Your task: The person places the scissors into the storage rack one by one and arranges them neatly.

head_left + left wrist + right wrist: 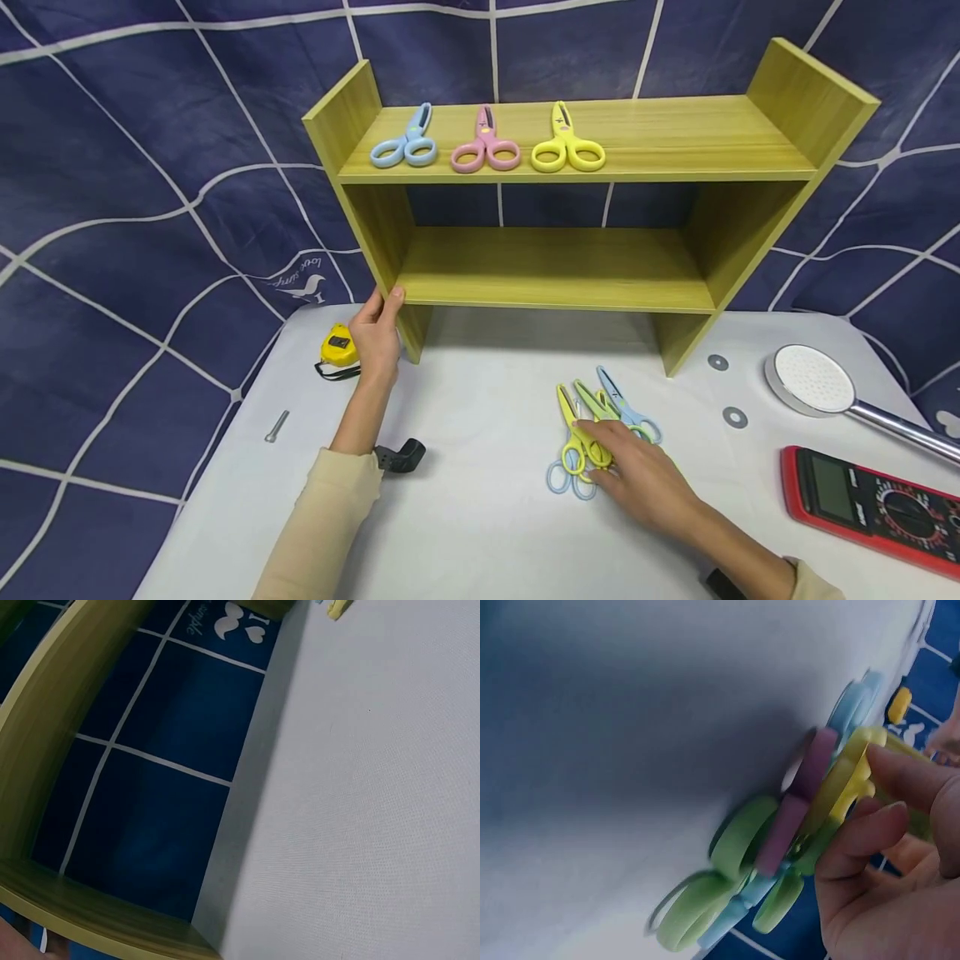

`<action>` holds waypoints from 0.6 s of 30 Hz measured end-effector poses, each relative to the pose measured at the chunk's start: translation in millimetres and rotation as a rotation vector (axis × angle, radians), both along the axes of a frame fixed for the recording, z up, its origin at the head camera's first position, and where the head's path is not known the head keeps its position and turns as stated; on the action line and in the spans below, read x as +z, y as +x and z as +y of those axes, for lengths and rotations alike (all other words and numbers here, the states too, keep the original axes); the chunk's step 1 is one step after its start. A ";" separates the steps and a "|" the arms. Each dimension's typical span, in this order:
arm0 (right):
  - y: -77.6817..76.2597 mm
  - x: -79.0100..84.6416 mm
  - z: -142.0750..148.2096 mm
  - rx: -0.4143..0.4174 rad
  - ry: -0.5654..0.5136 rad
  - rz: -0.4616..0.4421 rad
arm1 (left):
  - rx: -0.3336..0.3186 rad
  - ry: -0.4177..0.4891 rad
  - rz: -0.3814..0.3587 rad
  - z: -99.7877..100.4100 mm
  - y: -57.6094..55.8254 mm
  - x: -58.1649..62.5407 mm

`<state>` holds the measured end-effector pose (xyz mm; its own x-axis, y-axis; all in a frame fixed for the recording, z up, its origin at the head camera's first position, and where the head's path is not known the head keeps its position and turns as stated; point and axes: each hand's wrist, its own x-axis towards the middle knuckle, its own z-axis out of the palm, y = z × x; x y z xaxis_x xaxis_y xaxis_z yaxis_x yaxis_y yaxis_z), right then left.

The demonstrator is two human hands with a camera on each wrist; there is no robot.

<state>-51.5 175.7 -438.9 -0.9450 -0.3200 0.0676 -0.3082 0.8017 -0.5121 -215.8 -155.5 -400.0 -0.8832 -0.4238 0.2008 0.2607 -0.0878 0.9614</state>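
Observation:
My left hand [377, 340] grips the lower left side of a wooden two-tier shelf [555, 268], thumb on the front edge. In the left wrist view the shelf's board [45, 712] fills the left side, with only a bit of the hand at the corner. At a small pile on the table, my right hand [648, 483] pinches the handles of yellow scissors [567, 408]. Under and beside them lie green scissors [592, 400] and blue scissors [617, 393]; a purple handle [814, 765] shows in the right wrist view. Blue [414, 137], pink [486, 143] and yellow scissors [564, 142] lie in a row on the top tier.
A yellow tape measure [340, 346] and a bolt [277, 426] lie at the left. Two washers [735, 417], a shower head [813, 381] and a red multimeter [870, 508] are at the right. A dark blue cloth [97, 275] with white lines hangs behind the white table [480, 533].

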 end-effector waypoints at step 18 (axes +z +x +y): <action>0.7 18.7 9.4 0.290 0.180 -0.018 | -0.004 -0.012 0.007 -1.4 0.6 0.9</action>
<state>-50.8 185.1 -420.2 -0.8132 -0.5812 -0.0304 -0.5289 0.7598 -0.3781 -215.2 -157.0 -399.1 -0.8834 -0.4181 0.2118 0.2669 -0.0774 0.9606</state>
